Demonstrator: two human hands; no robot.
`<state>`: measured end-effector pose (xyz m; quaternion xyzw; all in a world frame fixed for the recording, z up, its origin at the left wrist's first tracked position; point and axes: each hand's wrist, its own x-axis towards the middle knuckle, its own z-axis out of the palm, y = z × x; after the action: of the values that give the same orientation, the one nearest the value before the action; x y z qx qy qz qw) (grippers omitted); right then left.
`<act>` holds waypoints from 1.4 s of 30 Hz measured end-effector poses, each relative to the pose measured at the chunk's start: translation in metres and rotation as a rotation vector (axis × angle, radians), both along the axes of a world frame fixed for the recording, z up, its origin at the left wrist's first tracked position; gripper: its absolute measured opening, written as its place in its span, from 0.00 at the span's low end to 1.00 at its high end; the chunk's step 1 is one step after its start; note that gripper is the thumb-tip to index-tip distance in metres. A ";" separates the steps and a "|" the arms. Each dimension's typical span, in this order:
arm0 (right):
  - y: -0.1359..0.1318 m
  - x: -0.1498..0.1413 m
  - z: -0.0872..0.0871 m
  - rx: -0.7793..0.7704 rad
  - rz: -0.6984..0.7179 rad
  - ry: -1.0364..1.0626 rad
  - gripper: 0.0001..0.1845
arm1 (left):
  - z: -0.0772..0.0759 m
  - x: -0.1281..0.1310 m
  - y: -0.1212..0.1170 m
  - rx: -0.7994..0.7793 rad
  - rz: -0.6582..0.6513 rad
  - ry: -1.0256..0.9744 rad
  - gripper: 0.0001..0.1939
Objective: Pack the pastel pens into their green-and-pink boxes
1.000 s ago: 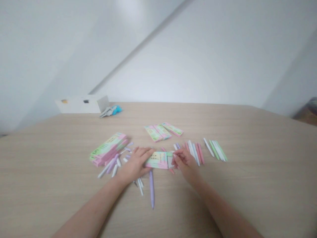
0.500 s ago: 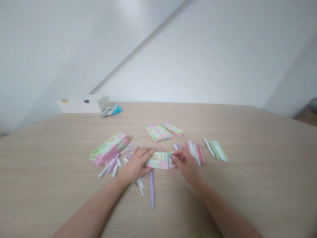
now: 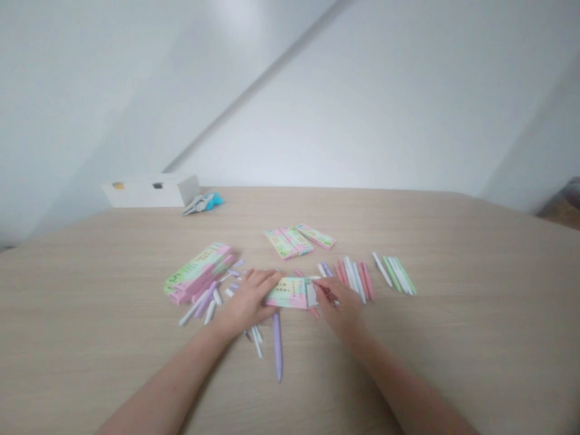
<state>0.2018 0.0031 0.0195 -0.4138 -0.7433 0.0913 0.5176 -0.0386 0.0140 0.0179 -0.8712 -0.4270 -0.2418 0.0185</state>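
Box (image 3: pixel 286 293) grasped in left hand (image 3: pixel 249 301) — right hand (image 3: pixel 344 307) half-curled at its white flap (image 3: pixel 312 296) — pinch unclear.

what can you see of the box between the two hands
The small box looks like thin printed card, pastel green and pink with dark lettering on a pale patch. It lies flat, long side running left to right, above the purple pen. Its right end shows a whitish flap, at the right hand's fingers. The left hand covers its left end.
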 end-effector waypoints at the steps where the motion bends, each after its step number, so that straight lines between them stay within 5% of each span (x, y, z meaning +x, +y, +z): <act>1: 0.000 0.000 0.000 -0.004 0.008 -0.006 0.09 | 0.000 0.000 0.000 0.001 -0.001 0.002 0.31; 11: -0.003 -0.001 0.005 -0.028 0.149 -0.085 0.14 | -0.001 0.000 0.001 0.006 -0.019 -0.007 0.33; 21: 0.001 0.004 -0.002 -0.210 0.066 -0.004 0.24 | -0.001 -0.001 0.002 0.006 0.002 -0.056 0.31; 26: 0.003 0.003 -0.002 -0.094 0.087 -0.157 0.32 | 0.000 -0.001 0.001 -0.003 0.007 -0.057 0.30; 42: 0.008 0.004 -0.006 0.059 0.058 -0.206 0.17 | -0.002 0.000 0.002 -0.002 0.004 -0.050 0.30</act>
<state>0.2055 0.0108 0.0131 -0.3839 -0.8065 0.0412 0.4477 -0.0388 0.0157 0.0154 -0.8640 -0.4292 -0.2631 0.0077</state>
